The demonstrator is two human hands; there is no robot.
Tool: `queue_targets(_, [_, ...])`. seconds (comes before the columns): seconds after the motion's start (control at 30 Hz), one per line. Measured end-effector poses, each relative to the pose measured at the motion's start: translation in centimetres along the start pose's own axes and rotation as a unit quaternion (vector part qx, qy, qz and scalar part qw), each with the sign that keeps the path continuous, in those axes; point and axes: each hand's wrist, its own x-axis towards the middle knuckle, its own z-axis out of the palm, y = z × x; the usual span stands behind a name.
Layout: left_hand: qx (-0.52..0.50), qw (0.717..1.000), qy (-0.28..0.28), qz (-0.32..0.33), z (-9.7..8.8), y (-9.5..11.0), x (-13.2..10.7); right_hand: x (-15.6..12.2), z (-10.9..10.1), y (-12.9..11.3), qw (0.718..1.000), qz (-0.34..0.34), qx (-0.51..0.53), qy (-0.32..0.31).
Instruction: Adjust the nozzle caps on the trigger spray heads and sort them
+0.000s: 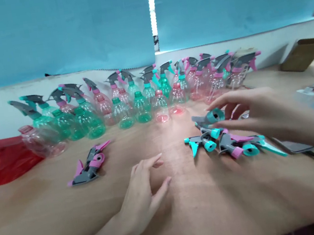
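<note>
My right hand (pixel 259 111) reaches in from the right, its thumb and fingers around a grey trigger spray head (pixel 215 115) with a teal collar, lifted just above a pile. Beneath it lies the pile of loose grey, teal and pink spray heads (pixel 229 143). My left hand (pixel 143 191) rests low over the table, empty, thumb and fingers apart. To its left lie a couple of pink-and-grey spray heads (pixel 89 166). Uncapped clear bottles stand ahead of both hands, among them a green bottle (pixel 142 108) and a pink bottle (pixel 160 107).
Behind stand several bottles with spray heads fitted, such as a pink one (pixel 215 82). A red plastic bag (pixel 5 159) lies at left. A cardboard box (pixel 302 55) sits at back right, and a dark flat device (pixel 294 146) with a cable lies under my right forearm.
</note>
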Motion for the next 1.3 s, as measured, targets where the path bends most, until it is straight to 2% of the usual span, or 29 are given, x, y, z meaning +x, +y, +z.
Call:
queue_targets(0.07, [-0.002,1.000,-0.021,0.011,0.6,0.1,1.1,-0.2,-0.3,1.8,0.994,-0.005,-0.102,0.022])
queue_targets(0.1, [-0.005,0.999,-0.027,0.018,1.1,0.2,1.7,-0.4,-0.1,2.5,0.992,-0.001,-0.125,0.035])
queue_targets(0.23, [-0.016,0.998,-0.029,0.044,3.6,1.1,4.5,-2.2,2.3,3.4,0.986,0.005,-0.168,0.012])
queue_targets(0.33, [-0.021,0.997,-0.029,0.070,5.7,2.0,6.5,-3.8,4.0,3.8,0.986,0.000,-0.165,-0.014])
queue_targets(0.47, [-0.028,0.995,-0.035,0.092,7.7,3.1,8.5,-5.3,4.9,4.4,0.990,-0.004,-0.138,-0.039])
queue_targets(0.57, [-0.024,0.994,-0.038,0.095,8.4,3.5,9.2,-5.7,5.0,4.8,0.992,-0.006,-0.123,-0.040])
queue_targets(0.67, [-0.016,0.995,-0.035,0.092,8.2,3.5,9.3,-5.6,5.1,4.9,0.993,-0.007,-0.116,-0.030])
queue_targets(0.8, [0.037,0.995,-0.015,0.087,6.1,2.4,8.7,-4.3,5.0,3.8,0.994,-0.026,-0.106,-0.017])
queue_targets(0.9, [0.099,0.993,0.014,0.067,3.2,0.6,7.8,-2.8,5.3,1.9,0.993,-0.074,-0.088,-0.023])
queue_targets(1.0, [0.155,0.987,0.024,0.020,-0.4,-2.2,6.2,-0.9,6.1,-0.6,0.987,-0.142,-0.056,-0.043])
queue_targets(1.17, [0.191,0.977,0.038,-0.092,-6.6,-7.2,1.8,2.3,9.0,-4.8,0.964,-0.248,0.013,-0.094])
queue_targets(1.3, [0.210,0.965,0.037,-0.150,-10.5,-9.6,-1.2,4.8,12.1,-7.4,0.946,-0.286,0.048,-0.143])
